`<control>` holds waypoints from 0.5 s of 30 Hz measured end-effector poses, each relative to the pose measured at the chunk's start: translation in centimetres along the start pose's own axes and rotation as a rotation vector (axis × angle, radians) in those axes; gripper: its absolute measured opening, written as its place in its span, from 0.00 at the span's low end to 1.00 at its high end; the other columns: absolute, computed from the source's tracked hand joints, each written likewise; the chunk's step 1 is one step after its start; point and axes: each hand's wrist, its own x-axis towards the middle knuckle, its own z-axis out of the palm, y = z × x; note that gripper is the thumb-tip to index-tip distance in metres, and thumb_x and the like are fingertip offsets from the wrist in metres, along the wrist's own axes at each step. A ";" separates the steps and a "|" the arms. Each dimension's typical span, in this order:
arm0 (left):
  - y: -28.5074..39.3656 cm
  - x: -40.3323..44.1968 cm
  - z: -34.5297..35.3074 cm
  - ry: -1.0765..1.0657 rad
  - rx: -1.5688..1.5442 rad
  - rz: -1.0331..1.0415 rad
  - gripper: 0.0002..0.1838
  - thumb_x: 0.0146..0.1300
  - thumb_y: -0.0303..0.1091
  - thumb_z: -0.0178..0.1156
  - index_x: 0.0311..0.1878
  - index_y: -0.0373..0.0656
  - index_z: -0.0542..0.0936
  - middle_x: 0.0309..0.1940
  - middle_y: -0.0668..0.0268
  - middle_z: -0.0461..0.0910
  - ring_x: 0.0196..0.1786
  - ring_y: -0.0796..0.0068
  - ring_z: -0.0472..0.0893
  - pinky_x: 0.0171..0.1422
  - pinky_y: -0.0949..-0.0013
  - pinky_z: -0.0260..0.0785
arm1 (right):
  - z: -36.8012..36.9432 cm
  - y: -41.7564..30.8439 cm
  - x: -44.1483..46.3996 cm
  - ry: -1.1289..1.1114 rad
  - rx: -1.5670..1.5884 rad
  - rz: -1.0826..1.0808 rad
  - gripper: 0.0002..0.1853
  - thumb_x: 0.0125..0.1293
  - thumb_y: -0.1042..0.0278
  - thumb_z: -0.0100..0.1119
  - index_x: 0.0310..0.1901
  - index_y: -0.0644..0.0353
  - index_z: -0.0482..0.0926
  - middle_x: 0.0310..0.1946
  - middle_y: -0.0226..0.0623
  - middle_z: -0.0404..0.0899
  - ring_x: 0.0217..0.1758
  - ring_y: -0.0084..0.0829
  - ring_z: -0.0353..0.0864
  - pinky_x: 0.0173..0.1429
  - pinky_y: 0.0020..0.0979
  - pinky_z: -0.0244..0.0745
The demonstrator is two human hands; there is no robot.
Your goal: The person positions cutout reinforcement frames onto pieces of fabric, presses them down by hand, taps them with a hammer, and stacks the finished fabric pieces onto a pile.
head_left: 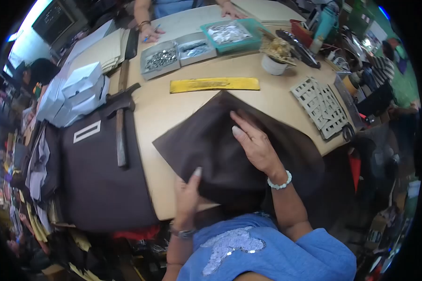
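Note:
A dark brown sheet of leather-like material [201, 136] lies partly raised and creased over the table in front of me. My left hand [188, 194] grips its near left edge, thumb on top and the fingers mostly hidden beneath. Resting on the sheet's upper surface is my right hand [255, 145], its fingers stretched out. Just beyond the sheet's far corner is a yellow strip [214, 85]. To the left, a hammer [121, 136] lies on a dark stack of material [103, 187], near a small white rectangular frame [86, 131].
Trays of small metal parts [160, 61] and a teal tray [237, 35] stand at the back. A white pot [273, 65] and slotted cream templates [321, 105] are on the right, white boxes [75, 91] on the left. Another person's hands [150, 33] rest across the table.

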 end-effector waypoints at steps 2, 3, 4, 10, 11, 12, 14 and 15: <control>0.4 0.8 -3.7 0.087 0.014 0.060 0.29 0.64 0.23 0.55 0.67 0.32 0.60 0.62 0.55 0.67 0.62 0.68 0.69 0.67 0.68 0.60 | -0.1 1.2 -0.7 0.059 -0.518 0.030 0.30 0.67 0.47 0.49 0.64 0.61 0.67 0.59 0.54 0.68 0.64 0.54 0.64 0.72 0.48 0.50; 0.7 1.2 -5.3 0.094 0.001 0.082 0.31 0.64 0.21 0.54 0.69 0.32 0.57 0.63 0.55 0.65 0.63 0.68 0.68 0.68 0.68 0.59 | -0.1 2.6 -1.4 0.070 -0.769 0.040 0.31 0.67 0.46 0.49 0.65 0.59 0.66 0.64 0.53 0.63 0.69 0.55 0.58 0.71 0.57 0.46; 1.8 1.2 -6.3 0.074 -0.005 0.052 0.32 0.63 0.19 0.53 0.70 0.32 0.56 0.64 0.54 0.64 0.64 0.67 0.68 0.69 0.68 0.59 | -0.4 3.4 -2.1 0.056 -0.812 0.063 0.32 0.67 0.45 0.49 0.66 0.58 0.65 0.67 0.53 0.59 0.71 0.55 0.54 0.71 0.60 0.44; 3.8 2.7 -7.9 0.249 0.524 0.183 0.37 0.61 0.18 0.54 0.72 0.33 0.52 0.66 0.50 0.62 0.67 0.61 0.65 0.70 0.65 0.58 | -2.6 4.5 -4.9 0.071 -0.874 0.181 0.35 0.65 0.43 0.51 0.68 0.56 0.62 0.71 0.51 0.52 0.75 0.55 0.46 0.70 0.64 0.39; 4.4 2.7 -7.2 0.336 0.666 0.142 0.37 0.60 0.20 0.56 0.72 0.34 0.53 0.66 0.49 0.62 0.68 0.59 0.64 0.71 0.63 0.57 | -2.7 4.7 -5.3 0.091 -0.881 0.192 0.36 0.65 0.43 0.51 0.68 0.56 0.62 0.71 0.51 0.52 0.75 0.55 0.46 0.70 0.64 0.39; 4.6 2.8 -6.1 0.358 0.827 0.221 0.37 0.60 0.22 0.57 0.71 0.34 0.53 0.66 0.48 0.62 0.69 0.56 0.63 0.71 0.62 0.56 | -2.8 4.9 -5.8 0.106 -0.895 0.190 0.36 0.64 0.43 0.52 0.68 0.56 0.61 0.71 0.51 0.52 0.75 0.55 0.46 0.70 0.65 0.39; 4.4 2.7 -3.7 0.362 1.165 0.503 0.38 0.58 0.26 0.60 0.71 0.35 0.55 0.67 0.46 0.60 0.70 0.53 0.60 0.72 0.60 0.54 | -2.9 5.0 -6.7 0.134 -0.923 0.184 0.37 0.63 0.43 0.53 0.68 0.56 0.61 0.71 0.51 0.52 0.74 0.55 0.46 0.70 0.65 0.38; 4.1 2.5 -2.2 0.326 1.336 0.709 0.39 0.58 0.28 0.62 0.71 0.35 0.56 0.68 0.46 0.60 0.71 0.52 0.59 0.73 0.59 0.52 | -3.0 5.1 -7.3 0.146 -0.938 0.179 0.37 0.63 0.43 0.53 0.69 0.56 0.61 0.71 0.51 0.52 0.74 0.56 0.46 0.70 0.66 0.38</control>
